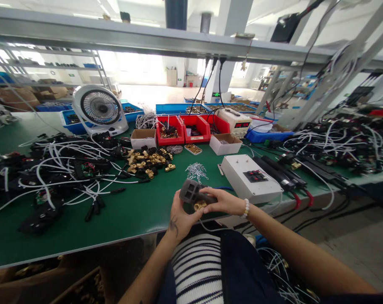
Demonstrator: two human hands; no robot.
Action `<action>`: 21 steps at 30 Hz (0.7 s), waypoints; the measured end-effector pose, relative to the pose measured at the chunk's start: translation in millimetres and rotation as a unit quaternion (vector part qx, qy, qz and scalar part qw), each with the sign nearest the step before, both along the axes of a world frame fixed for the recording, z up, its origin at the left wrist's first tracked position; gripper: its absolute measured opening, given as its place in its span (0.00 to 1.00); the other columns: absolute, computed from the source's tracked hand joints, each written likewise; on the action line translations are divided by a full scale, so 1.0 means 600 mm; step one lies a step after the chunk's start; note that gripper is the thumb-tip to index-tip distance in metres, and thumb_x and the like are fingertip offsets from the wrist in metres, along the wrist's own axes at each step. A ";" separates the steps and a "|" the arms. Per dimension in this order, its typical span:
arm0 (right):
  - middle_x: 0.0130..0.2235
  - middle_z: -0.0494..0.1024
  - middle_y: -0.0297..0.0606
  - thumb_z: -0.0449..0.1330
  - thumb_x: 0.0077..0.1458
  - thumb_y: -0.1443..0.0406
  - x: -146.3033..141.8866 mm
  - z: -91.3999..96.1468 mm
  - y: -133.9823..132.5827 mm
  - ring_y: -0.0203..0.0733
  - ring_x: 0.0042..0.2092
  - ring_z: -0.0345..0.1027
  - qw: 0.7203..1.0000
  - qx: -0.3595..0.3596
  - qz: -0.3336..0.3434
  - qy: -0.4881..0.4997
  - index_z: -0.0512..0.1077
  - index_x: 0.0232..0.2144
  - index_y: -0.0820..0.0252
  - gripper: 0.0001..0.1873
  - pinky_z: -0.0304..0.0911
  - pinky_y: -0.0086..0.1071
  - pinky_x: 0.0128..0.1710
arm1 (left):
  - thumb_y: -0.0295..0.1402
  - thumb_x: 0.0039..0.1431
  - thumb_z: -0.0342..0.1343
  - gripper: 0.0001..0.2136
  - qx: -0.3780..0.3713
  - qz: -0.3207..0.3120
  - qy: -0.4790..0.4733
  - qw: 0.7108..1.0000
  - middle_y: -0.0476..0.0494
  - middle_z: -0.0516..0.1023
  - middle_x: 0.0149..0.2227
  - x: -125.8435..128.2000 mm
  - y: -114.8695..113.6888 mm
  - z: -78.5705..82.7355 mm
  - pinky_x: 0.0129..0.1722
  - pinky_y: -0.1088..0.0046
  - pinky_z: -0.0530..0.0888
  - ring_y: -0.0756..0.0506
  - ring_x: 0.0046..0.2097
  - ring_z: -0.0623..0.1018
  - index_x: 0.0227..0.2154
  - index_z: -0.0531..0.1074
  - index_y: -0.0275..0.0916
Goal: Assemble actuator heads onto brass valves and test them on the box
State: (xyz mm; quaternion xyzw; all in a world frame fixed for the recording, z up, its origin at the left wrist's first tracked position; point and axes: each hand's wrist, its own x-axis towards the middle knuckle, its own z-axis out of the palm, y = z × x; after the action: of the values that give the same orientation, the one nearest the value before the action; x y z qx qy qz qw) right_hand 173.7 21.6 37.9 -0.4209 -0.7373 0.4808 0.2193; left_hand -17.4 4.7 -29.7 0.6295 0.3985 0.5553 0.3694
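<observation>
Close to the table's front edge, my left hand (180, 215) is wrapped round a black plastic housing (189, 191) with square openings in its face. From the other side my right hand (225, 202), with a beaded bracelet on the wrist, closes on a brass fitting (199, 205) at the housing's underside. A pale cable runs down from below the hands. Just beyond them lies a small heap of silvery wire pieces (196, 171). To the left is a pile of brass valve fittings (150, 160), some with black parts.
Black units with white cables (80, 169) cover the left of the green table (134, 215). A white box with switches (251, 177) stands at right. Red bins (170, 131), small cartons (225, 145), a fan (100, 109) and a power supply (234, 121) line the back.
</observation>
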 end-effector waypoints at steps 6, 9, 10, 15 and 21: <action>0.46 0.75 0.42 0.69 0.48 0.52 -0.009 0.006 -0.001 0.50 0.48 0.69 1.000 0.011 -0.002 0.003 0.71 0.51 0.64 0.33 0.63 0.41 0.52 | 0.38 0.48 0.68 0.22 0.005 -0.020 -0.023 1.000 0.41 0.73 0.48 -0.006 0.002 0.008 0.47 0.64 0.77 0.41 0.49 0.77 0.45 0.70 0.40; 0.42 0.75 0.40 0.69 0.47 0.51 -0.011 0.008 0.001 0.48 0.45 0.69 1.000 0.009 -0.001 0.016 0.72 0.49 0.65 0.32 0.64 0.40 0.49 | 0.39 0.48 0.68 0.24 0.005 -0.024 -0.025 0.999 0.40 0.73 0.48 -0.006 0.001 0.008 0.48 0.62 0.77 0.41 0.50 0.77 0.47 0.70 0.41; 0.41 0.75 0.39 0.70 0.46 0.51 -0.011 0.009 0.001 0.47 0.43 0.69 1.000 0.008 -0.001 0.022 0.73 0.48 0.65 0.32 0.64 0.39 0.47 | 0.39 0.48 0.68 0.24 0.004 -0.023 -0.024 0.999 0.40 0.73 0.48 -0.006 0.000 0.008 0.48 0.62 0.77 0.41 0.50 0.77 0.48 0.70 0.41; 0.33 0.73 0.35 0.71 0.44 0.46 -0.020 0.014 -0.016 0.39 0.33 0.66 0.996 0.016 -0.045 0.080 0.73 0.44 0.65 0.33 0.64 0.32 0.35 | 0.40 0.48 0.68 0.19 -0.001 -0.002 -0.019 1.000 0.40 0.73 0.47 -0.002 0.001 0.010 0.47 0.61 0.77 0.41 0.50 0.76 0.40 0.71 0.40; 0.17 0.49 0.19 0.44 0.60 0.36 -0.026 0.054 -0.131 0.29 0.15 0.36 0.952 -0.002 -0.147 0.268 0.66 0.42 0.58 0.34 0.41 0.26 0.17 | 0.37 0.48 0.66 0.15 -0.015 0.018 -0.019 1.000 0.38 0.70 0.50 -0.001 0.001 0.007 0.48 0.59 0.76 0.39 0.54 0.73 0.35 0.68 0.39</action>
State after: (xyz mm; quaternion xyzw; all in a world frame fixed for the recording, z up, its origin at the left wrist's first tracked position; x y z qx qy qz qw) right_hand 158.3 -56.7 70.3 -0.3810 -0.5800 0.5401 0.4762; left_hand -18.2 5.3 -25.2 0.6059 0.4112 0.5674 0.3766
